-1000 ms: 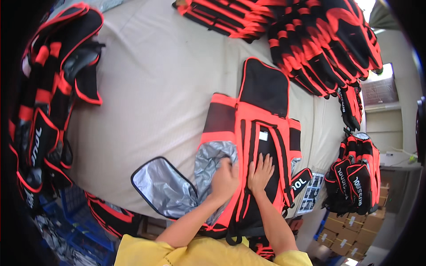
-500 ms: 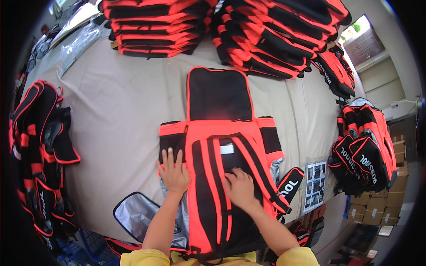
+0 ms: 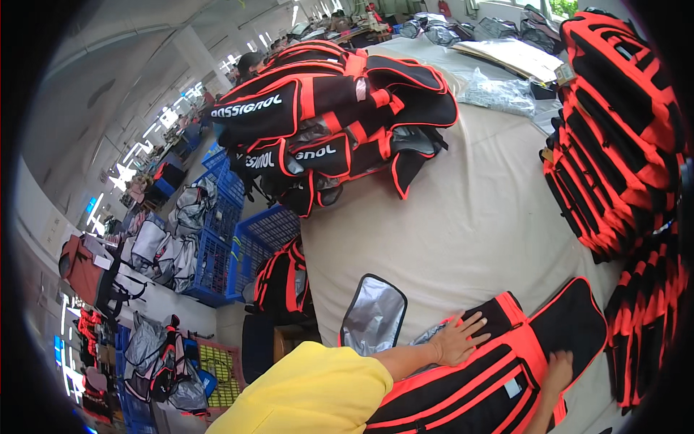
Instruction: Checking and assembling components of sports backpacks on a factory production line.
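A black and red backpack (image 3: 473,387) lies flat on the cloth-covered table at the lower right, its shoulder straps facing up. The black top flap (image 3: 571,325) is spread out away from the body of the bag. My left hand (image 3: 459,341) rests palm down on the bag's side, fingers spread, beside a side pocket. At the base of the flap is my right hand (image 3: 558,372), its fingers loosely bent against the black fabric; nothing shows in it. A silver-lined panel (image 3: 374,316) with a dark edge sticks out from the near side of the bag.
Piled backpacks (image 3: 325,119) overhang the table's left edge; a tall stack (image 3: 614,137) stands on the right. Blue plastic crates (image 3: 264,239) are on the floor at left, near silver-grey bags (image 3: 155,249). Clear plastic sheeting (image 3: 499,94) lies at the far side.
The view has swung to the left, so the backpack now appears lower right. My right hand has moved from the back panel up to the flap's base. My left hand stays on the bag's side.
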Tool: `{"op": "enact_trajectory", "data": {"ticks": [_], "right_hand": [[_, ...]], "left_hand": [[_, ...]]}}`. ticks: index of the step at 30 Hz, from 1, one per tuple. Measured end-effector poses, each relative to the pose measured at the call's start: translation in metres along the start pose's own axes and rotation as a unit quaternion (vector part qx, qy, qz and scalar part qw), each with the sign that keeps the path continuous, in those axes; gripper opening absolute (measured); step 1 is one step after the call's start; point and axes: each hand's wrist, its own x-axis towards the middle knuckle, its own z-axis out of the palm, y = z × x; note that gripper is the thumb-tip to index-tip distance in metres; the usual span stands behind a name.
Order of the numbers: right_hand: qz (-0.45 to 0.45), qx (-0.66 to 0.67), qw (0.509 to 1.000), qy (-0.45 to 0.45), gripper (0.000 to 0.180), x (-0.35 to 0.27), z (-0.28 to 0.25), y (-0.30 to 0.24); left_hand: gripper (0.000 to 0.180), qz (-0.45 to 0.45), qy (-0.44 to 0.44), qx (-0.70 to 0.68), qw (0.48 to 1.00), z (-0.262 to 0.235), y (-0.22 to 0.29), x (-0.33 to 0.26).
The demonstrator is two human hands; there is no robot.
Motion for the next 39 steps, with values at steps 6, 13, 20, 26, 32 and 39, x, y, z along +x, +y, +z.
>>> {"op": "enact_trajectory", "data": {"ticks": [6, 13, 20, 26, 32, 39], "right_hand": [[-0.172, -0.012, 0.983, 0.060, 0.014, 0.045, 0.036, -0.137], [0.181, 0.178, 0.915, 0.314, 0.036, 0.034, -0.027, 0.037], [0.203, 0.622, 0.754, 0.055, 0.037, -0.008, -0.067, 0.088], [0.122, 0.489, 0.861, 0.063, 0.013, -0.208, 0.010, 0.079], [0.188, 0.605, 0.767, 0.099, 0.008, -0.221, 0.014, 0.057], [0.253, 0.659, 0.703, 0.087, 0.005, -0.219, 0.028, 0.061]], "left_hand": [[0.039, -0.021, -0.257, 0.064, 0.964, 0.007, 0.005, 0.041], [0.059, 0.058, 0.037, 0.021, 0.997, 0.004, -0.013, 0.035], [0.060, 0.055, 0.004, -0.005, 0.998, 0.020, 0.003, 0.033], [0.062, 0.047, 0.008, 0.013, 0.999, 0.014, 0.001, 0.033], [0.060, 0.060, 0.007, 0.015, 0.998, 0.018, -0.002, 0.031], [0.059, 0.062, 0.006, 0.030, 0.998, 0.024, -0.002, 0.031]]}}
